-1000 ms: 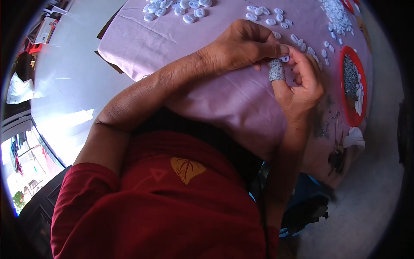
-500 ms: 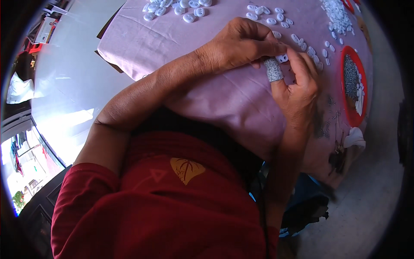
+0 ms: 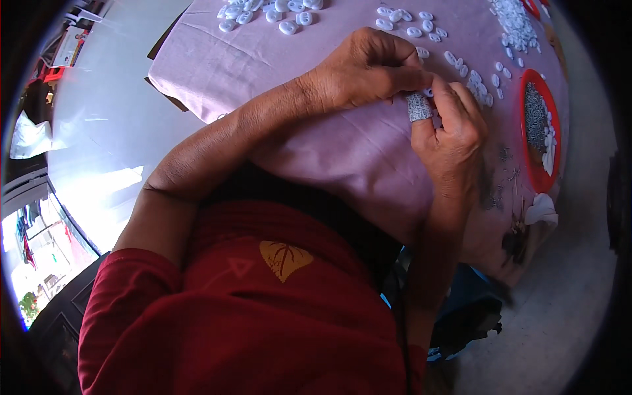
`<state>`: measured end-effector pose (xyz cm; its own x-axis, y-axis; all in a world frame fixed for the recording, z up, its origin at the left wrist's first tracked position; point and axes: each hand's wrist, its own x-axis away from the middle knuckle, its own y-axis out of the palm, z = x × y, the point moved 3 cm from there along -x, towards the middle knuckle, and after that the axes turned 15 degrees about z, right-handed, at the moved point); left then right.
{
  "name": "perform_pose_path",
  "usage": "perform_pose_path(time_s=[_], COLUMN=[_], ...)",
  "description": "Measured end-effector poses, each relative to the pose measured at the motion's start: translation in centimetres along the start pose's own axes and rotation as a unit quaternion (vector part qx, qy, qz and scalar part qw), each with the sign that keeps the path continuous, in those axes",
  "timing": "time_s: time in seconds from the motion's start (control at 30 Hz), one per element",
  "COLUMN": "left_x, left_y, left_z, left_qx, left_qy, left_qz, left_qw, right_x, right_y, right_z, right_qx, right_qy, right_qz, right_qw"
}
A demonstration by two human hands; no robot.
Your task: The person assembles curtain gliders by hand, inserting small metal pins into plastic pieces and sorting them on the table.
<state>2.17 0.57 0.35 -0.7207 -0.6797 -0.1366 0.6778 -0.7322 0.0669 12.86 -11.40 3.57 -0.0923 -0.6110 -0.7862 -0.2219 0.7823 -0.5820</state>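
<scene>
My left hand (image 3: 368,69) and my right hand (image 3: 454,128) meet above the pink cloth, fingertips pinched together. Between them sits a small white oval plastic piece (image 3: 428,93) with dark openings, mostly covered by the fingers. The right thumb wears a grey speckled wrap (image 3: 419,107) and presses from below, while the right index finger bends over the piece. The left thumb and index finger close at its upper side; what exactly their tips grip is hidden. Just beyond the hands lie loose white oval pieces (image 3: 475,82).
The pink cloth (image 3: 342,141) covers a table. More white ovals (image 3: 288,27) lie at the far side, with a heap of small white parts (image 3: 517,26) far right. A red-rimmed tray (image 3: 525,131) holds small grey metal parts and white pieces. Loose metal bits (image 3: 494,197) lie near it.
Both hands stay together in nearly the same place. The fingers have closed further over the white piece, so less of it shows, and the right hand has turned slightly.
</scene>
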Motion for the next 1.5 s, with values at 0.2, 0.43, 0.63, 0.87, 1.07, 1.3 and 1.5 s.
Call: perform_pose_path(time_s=[0.2,0.43,0.63,0.87,1.07,1.3,1.5], left_x=[0.1,0.3,0.1,-0.1,-0.2,-0.1,-0.4], left_y=[0.0,0.1,0.1,-0.2,0.0,-0.2,0.6], left_z=[-0.3,-0.1,-0.3,0.4,0.1,0.6,0.2], left_qx=[0.017,0.032,0.055,0.073,0.062,0.086,0.136], left_qy=[-0.010,-0.026,-0.046,-0.056,-0.041,-0.060,0.000], left_qz=[-0.002,0.003,0.016,0.045,0.009,0.028,0.054], left_qw=[1.000,0.999,0.997,0.995,0.997,0.994,0.989], right_x=[0.1,0.1,0.0,-0.5,-0.4,-0.6,-0.6], right_y=[0.1,0.0,0.3,-0.6,-0.6,-0.9,-0.9], right_z=[-0.2,-0.3,0.0,0.5,0.9,0.5,0.7], right_qx=[0.005,0.017,0.013,-0.031,-0.032,-0.026,-0.017], right_qy=[0.001,-0.007,-0.012,0.032,0.009,0.017,0.014], right_qz=[-0.012,-0.015,0.018,0.050,0.067,0.084,0.091], right_qw=[1.000,1.000,1.000,0.998,0.997,0.996,0.996])
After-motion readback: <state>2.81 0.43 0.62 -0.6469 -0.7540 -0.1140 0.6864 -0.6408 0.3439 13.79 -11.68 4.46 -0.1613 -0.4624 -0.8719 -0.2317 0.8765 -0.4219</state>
